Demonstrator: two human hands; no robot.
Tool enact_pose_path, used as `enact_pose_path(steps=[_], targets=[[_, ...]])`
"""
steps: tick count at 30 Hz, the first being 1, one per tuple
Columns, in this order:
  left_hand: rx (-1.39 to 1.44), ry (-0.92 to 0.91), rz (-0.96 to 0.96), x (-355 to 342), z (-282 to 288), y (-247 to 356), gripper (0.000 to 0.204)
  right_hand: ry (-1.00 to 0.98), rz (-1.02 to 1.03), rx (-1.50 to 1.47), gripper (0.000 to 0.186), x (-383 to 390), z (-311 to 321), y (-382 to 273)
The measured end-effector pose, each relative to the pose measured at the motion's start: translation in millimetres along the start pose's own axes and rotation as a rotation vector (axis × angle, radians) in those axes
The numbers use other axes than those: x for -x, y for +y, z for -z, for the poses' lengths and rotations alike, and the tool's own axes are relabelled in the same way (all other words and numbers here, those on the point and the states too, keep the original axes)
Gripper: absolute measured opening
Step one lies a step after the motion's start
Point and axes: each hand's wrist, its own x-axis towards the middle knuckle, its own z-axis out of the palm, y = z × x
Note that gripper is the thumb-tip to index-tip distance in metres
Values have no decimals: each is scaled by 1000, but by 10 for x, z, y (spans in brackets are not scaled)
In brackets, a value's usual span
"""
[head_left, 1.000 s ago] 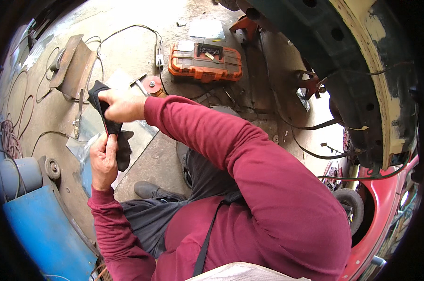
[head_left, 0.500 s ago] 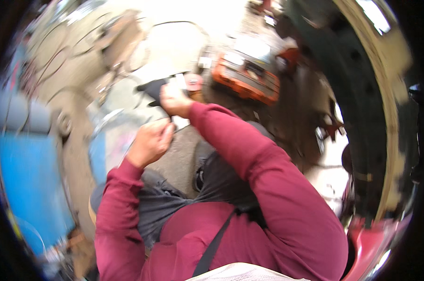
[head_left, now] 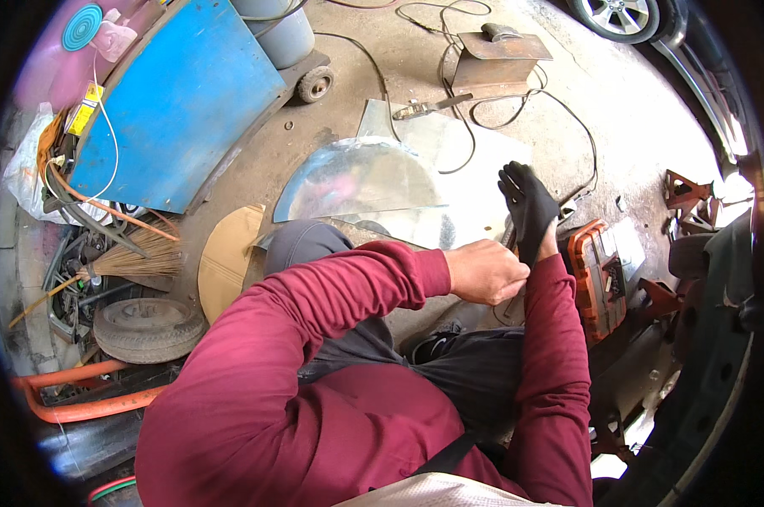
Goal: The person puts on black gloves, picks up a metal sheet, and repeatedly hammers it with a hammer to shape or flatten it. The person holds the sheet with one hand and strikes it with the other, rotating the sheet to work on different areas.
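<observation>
Head view shows your right hand (head_left: 527, 203) inside a black glove (head_left: 530, 211), fingers spread upward. Your left hand (head_left: 486, 271) pinches the glove's cuff at the wrist. Behind lie a metal sheet (head_left: 356, 177) and an orange toolbox (head_left: 595, 279), partly hidden by your sleeve.
</observation>
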Motion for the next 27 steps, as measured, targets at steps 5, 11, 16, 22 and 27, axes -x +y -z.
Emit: enact_pose_path(steps=[5, 11, 16, 22, 27], targets=[[-12, -42, -41, -60, 30, 71, 22, 48, 255, 246, 46, 57, 149, -7], [37, -70, -6, -38, 97, 104, 23, 143, 109, -21, 52, 33, -51, -348], [122, -1, -92, -56, 11, 220, 23, 80, 200, 451, 67, 144, 79, -147], [141, 5, 44, 33, 104, 196, 28, 312, -31, 291, 48, 192, -344, -373], [160, 42, 29, -15, 171, 192, 31, -45, 880, 1475, 49, -14, 224, -44]])
